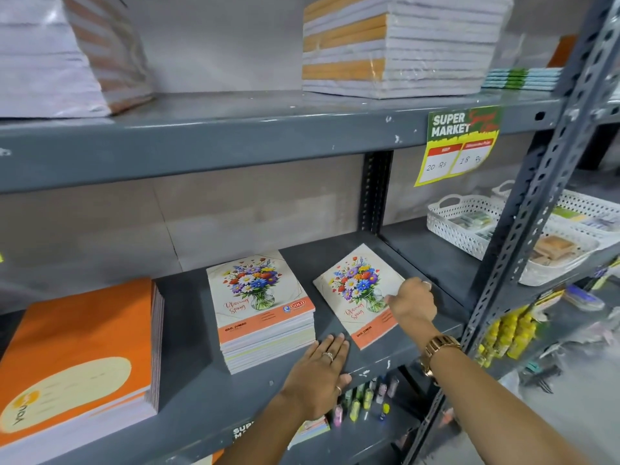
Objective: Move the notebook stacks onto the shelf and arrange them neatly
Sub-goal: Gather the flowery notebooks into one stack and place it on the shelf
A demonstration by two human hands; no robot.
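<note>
We see a floral stack [265,317] squared up on the grey shelf [369,354], and just right of it a single floral notebook [357,293] lying flat and skewed. Our right hand [411,300] rests on that notebook's right edge, fingers curled over it; whether it grips, we cannot tell. Our left hand [318,374] lies flat and released on the shelf, fingertips beside the stack's near corner. An orange stack [77,357] sits further left. White baskets [469,223] stand to the right.
</note>
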